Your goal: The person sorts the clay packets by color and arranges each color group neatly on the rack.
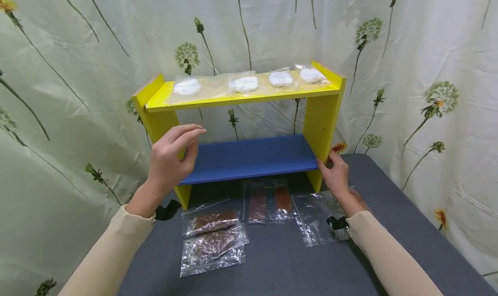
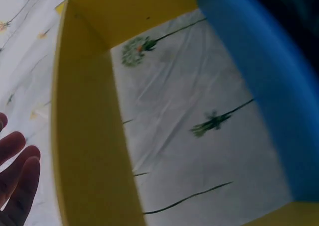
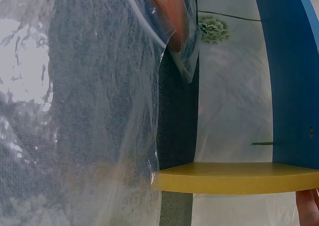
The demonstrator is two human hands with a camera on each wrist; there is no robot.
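A small shelf unit has a yellow top board, yellow side panels and a blue lower board. My right hand holds the right side panel near the blue board, thumb at the front and fingers round the outer side. In the right wrist view, only a fingertip shows beside the yellow panel. Raised before the left side panel, my left hand has loosely bent fingers and holds nothing. The left wrist view shows its fingers apart from the yellow board.
On the top board lie several clear bags with round white pieces. Zip bags with reddish-brown pieces lie at the front left. More bags are under the unit, and another clear bag lies beneath my right wrist. A floral curtain hangs behind.
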